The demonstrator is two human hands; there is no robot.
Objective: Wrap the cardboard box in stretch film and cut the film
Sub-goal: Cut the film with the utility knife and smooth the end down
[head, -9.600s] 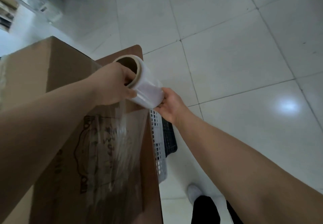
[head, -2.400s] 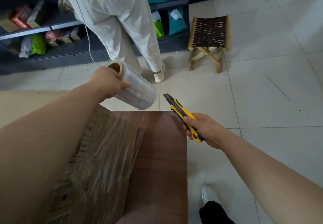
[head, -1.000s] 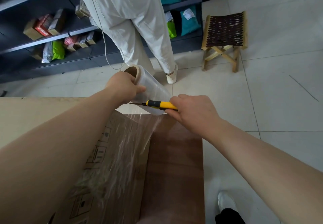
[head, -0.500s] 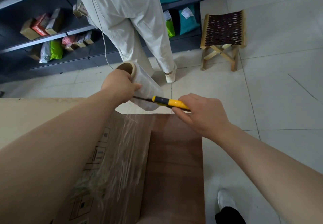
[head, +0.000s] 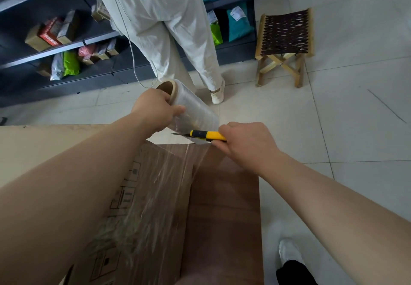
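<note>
The cardboard box sits wrapped at the left; the left hand is clamped round the film roll, the right hand fisted on a yellow knife. Cutting looks under way: next, draw the blade across the taut film
</note>
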